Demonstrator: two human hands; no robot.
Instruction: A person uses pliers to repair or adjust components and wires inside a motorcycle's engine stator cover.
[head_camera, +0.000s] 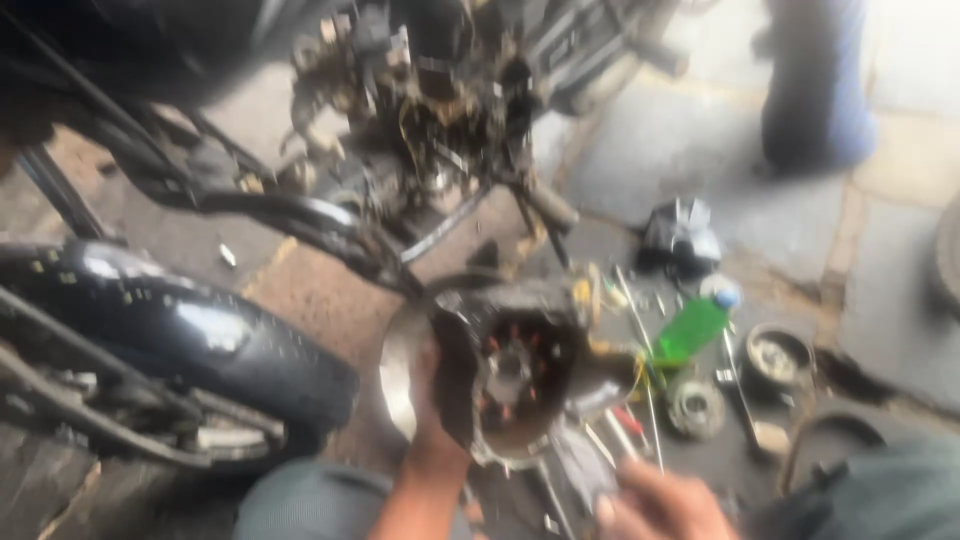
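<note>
I am crouched on a stained concrete workshop floor (690, 150), and everything here is blurred by motion. Far left of the engine cover (510, 375) I hold is a glossy black motorcycle tyre (180, 335), and above the cover hangs the stripped, greasy frame and engine (420, 110) of the bike. My left hand (430, 400) grips the cover's left edge, fingers wrapped around the rim, so its open side with the ring of copper coils faces me. Below and right of the cover my right hand (660, 505) hangs loose, fingers spread, grasping nothing I can make out. Right of the cover lie a green plastic bottle (692, 328), round metal parts (695, 408) and a few long rods.
</note>
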